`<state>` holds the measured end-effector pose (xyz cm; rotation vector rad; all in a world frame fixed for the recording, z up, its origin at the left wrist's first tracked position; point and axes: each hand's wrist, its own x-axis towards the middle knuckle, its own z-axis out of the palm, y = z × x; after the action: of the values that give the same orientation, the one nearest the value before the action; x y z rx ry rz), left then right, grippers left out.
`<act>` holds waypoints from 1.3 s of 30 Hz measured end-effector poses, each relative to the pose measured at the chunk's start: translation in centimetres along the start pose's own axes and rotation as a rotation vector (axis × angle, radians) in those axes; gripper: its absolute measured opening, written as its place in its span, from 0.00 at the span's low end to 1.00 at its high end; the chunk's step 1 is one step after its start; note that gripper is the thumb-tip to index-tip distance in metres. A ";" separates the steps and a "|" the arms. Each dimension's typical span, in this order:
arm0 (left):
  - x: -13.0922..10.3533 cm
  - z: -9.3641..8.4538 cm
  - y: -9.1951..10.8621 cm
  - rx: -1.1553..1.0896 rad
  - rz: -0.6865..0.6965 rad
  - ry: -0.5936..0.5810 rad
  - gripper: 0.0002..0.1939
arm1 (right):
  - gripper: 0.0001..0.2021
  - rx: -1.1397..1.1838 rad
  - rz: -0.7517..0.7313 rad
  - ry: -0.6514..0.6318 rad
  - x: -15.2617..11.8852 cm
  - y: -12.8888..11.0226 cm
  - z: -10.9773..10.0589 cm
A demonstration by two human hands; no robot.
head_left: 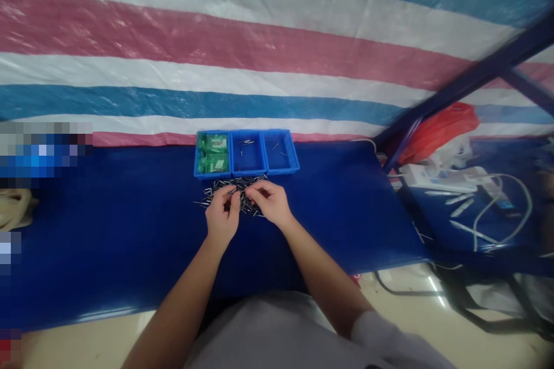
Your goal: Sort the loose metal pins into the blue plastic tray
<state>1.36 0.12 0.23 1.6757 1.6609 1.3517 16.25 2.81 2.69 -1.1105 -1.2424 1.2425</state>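
A heap of thin dark and silvery metal pins (246, 207) lies on the blue tabletop (164, 230). My left hand (223, 210) is over its left side, thumb and fingertips drawn together in a pinch. From the right, my right hand (272, 203) reaches into the same heap, its fingers also pinched and close to the left fingertips. Whatever sits between the fingers is too small to make out. Just behind the heap stand three joined blue bins: the left bin (195, 155) holds green packets (216, 162), while the middle bin (255, 162) and right bin (288, 155) contain a few loose pins.
A striped plastic sheet (259, 86) hangs behind the table. At the right are a dark metal frame (454, 89), a red bag (441, 132), a white power strip (426, 177) and looped cables (528, 207). A beige object (15, 207) sits at the far left.
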 end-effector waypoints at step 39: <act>-0.1 -0.1 -0.1 0.086 0.128 -0.020 0.09 | 0.18 -0.413 -0.332 -0.028 0.0 -0.2 -0.5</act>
<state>1.24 0.05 0.17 1.8664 1.6469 1.3340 16.76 2.86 2.89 -1.1164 -1.6763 0.7723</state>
